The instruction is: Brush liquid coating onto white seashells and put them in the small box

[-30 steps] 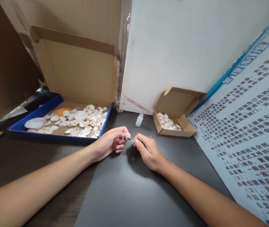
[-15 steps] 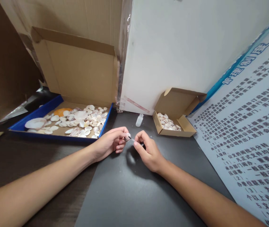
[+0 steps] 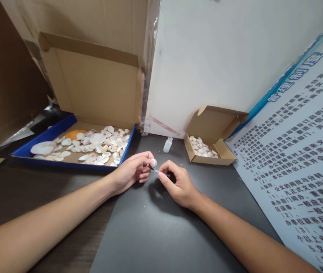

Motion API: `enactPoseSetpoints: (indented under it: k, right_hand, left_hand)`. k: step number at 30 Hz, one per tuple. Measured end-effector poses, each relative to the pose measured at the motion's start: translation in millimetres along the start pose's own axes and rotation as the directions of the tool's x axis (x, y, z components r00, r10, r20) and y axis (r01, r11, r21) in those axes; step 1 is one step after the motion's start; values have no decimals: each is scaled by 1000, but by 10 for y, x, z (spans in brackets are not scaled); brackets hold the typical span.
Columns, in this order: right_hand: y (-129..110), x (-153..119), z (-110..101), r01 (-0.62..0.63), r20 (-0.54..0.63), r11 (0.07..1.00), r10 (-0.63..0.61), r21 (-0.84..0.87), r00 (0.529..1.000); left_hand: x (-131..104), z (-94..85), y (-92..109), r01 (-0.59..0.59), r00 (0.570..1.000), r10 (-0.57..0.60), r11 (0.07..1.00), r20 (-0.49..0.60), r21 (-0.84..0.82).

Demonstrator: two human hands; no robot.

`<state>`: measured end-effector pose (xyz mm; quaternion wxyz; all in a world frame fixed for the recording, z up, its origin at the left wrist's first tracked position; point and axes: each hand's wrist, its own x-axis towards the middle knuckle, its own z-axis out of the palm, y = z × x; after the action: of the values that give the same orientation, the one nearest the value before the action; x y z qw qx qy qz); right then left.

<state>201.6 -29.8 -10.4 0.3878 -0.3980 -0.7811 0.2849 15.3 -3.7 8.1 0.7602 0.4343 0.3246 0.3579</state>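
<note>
Between the thumb and fingers of my left hand (image 3: 134, 169) is a small patterned shell (image 3: 153, 163), pinkish and white. My right hand (image 3: 177, 182) pinches a thin brush (image 3: 155, 170) with a clear stem, and its dark tip touches the lower edge of the shell. The rest of the brush is hidden by my right fingers. Behind the hands an uncapped small bottle (image 3: 167, 145) with whitish contents stands upright on the dark grey mat (image 3: 144, 227).
At the left, a blue-edged tray (image 3: 73, 165) holds several pale shells and an orange one, beside its raised cardboard lid (image 3: 99, 83). A small open carton (image 3: 212, 161) with shells stands right of the bottle. A printed sheet (image 3: 300, 151) borders the right side.
My right hand has moved slightly left and down, and the brush tip has shifted from the shell's face to its lower left edge. My left hand stays in place.
</note>
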Motion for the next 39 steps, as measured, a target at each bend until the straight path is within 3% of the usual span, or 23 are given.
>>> enactPoseSetpoints:
  k: [6,19,24,30,35,39]
  right_hand:
    - [32,8,19,-57,-74,996,52,-70,996]
    - [0,15,10,-39,-47,996,36,-80,998]
    - [18,21,14,-14,-66,997,10,-70,998]
    - [15,22,17,-124,-47,985,119,-124,992]
    - [2,11,-1,-39,-26,998,38,-46,999]
    - [21,17,15,-67,-31,993,64,-94,997]
  left_hand:
    - [0,12,-3,-4,1000,4,1000,0,-8]
    - [12,0,-10,-71,995,69,997,-70,-17]
    - [16,4,-17,-49,998,49,999,-47,-1]
    - [14,-10,-19,-74,997,73,997,-37,-15]
    - [8,-3,-17,-58,997,57,998,-49,-13]
    - [5,-1,-21,-62,997,61,998,-44,-13]
